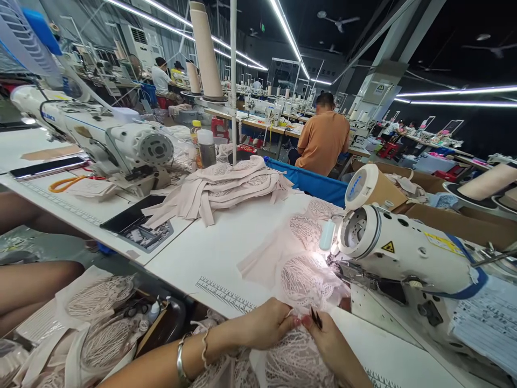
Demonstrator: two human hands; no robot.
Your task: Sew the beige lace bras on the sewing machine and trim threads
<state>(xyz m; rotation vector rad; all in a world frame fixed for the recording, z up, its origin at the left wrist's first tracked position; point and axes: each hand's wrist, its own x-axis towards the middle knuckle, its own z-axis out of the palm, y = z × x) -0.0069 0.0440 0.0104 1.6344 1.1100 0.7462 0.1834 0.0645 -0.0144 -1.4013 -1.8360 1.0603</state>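
My left hand [264,325] pinches the edge of a pale pink lace piece [304,281] at the near edge of the white table [218,250]. My right hand [329,340] meets it from the right, fingers closed on the same lace and on small dark snips [315,318] that stick up between the fingers. The lace runs from my hands up under the needle of the white sewing machine [398,250], lit by its lamp. More lace hangs below my wrists.
A heap of pink fabric strips [220,186] lies mid-table. A second sewing machine [109,134], orange scissors [67,183] and a phone [48,167] sit left. A box of lace cups [97,323] stands lower left. A person in an orange shirt [323,140] sits ahead.
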